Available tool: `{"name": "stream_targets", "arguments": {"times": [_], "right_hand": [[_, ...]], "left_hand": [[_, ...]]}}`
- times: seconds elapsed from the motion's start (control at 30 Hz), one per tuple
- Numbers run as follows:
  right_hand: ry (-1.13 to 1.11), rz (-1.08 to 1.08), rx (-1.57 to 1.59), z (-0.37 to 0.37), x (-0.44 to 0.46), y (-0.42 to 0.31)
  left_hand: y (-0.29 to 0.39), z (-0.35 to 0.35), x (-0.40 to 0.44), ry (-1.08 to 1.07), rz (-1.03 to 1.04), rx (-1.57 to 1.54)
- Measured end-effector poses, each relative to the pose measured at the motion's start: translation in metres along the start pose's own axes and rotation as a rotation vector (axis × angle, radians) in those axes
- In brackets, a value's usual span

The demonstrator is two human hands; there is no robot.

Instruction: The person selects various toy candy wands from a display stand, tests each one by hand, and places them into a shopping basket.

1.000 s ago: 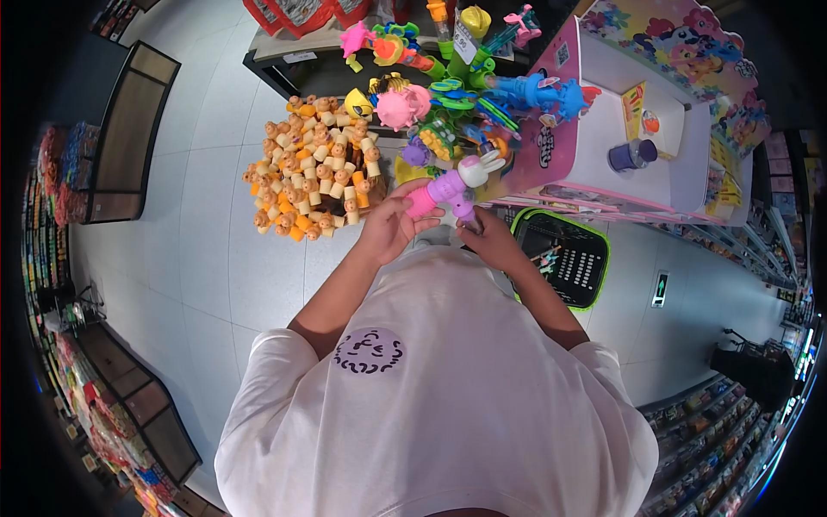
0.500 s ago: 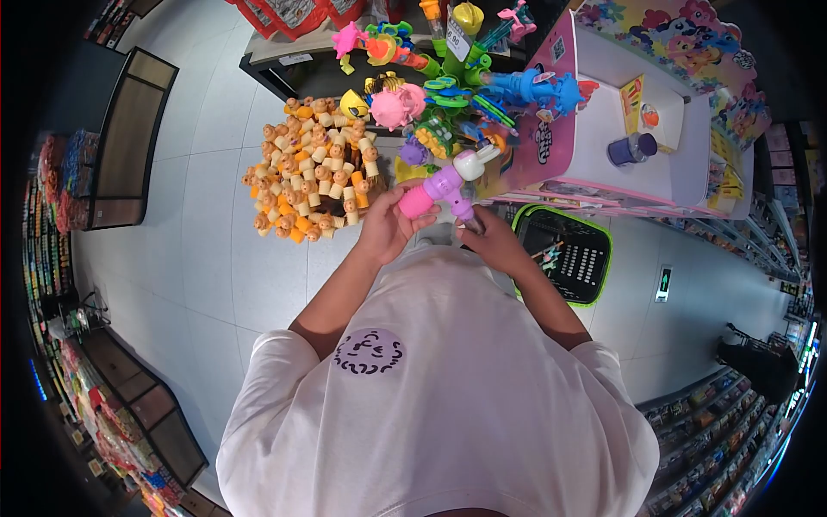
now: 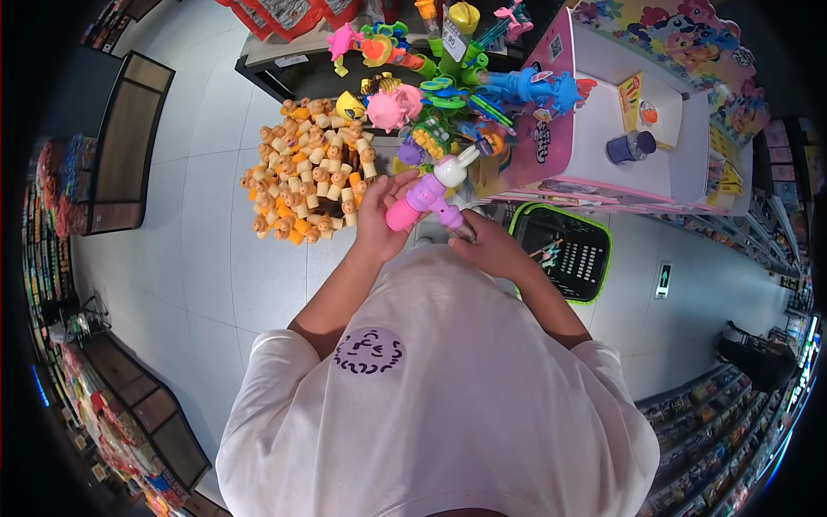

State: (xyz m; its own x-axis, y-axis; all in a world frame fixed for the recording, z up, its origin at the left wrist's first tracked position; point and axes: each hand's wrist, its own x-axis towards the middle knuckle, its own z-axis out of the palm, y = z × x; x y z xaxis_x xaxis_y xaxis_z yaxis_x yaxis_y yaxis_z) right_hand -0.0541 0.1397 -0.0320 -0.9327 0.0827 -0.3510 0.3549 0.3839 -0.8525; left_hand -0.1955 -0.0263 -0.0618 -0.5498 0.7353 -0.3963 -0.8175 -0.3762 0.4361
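Observation:
A pink and purple toy hammer (image 3: 422,201) with a white rabbit head is held out in front of my chest. My left hand (image 3: 380,222) is curled around its ribbed pink end, the fingers partly hidden behind it. On the purple handle, my right hand (image 3: 486,246) is closed near the dark lower tip. The rabbit head (image 3: 450,171) points up and away from me. Just beyond it stands a rack of colourful novelty toys (image 3: 448,95) with a price tag (image 3: 453,39).
Left of the toy rack is a cluster of figure-headed toys (image 3: 314,172). To the right stands a pink and white display (image 3: 551,146) with a purple bottle (image 3: 631,148) on it. A black basket with a green rim (image 3: 608,258) sits on the floor, small items inside.
Both hands have brought the toy hammer slightly left and nearer my body, and its rabbit head has swung a little to the left. The grip stays on it.

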Motion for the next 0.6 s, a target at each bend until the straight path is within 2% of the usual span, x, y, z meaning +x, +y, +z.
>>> {"name": "stream_targets", "arguments": {"times": [0.6], "right_hand": [[-0.02,0.003,0.023,0.0006,0.0078,-0.0037]], "left_hand": [[0.0058,-0.0024,-0.0014,-0.016,-0.008,0.014]]}}
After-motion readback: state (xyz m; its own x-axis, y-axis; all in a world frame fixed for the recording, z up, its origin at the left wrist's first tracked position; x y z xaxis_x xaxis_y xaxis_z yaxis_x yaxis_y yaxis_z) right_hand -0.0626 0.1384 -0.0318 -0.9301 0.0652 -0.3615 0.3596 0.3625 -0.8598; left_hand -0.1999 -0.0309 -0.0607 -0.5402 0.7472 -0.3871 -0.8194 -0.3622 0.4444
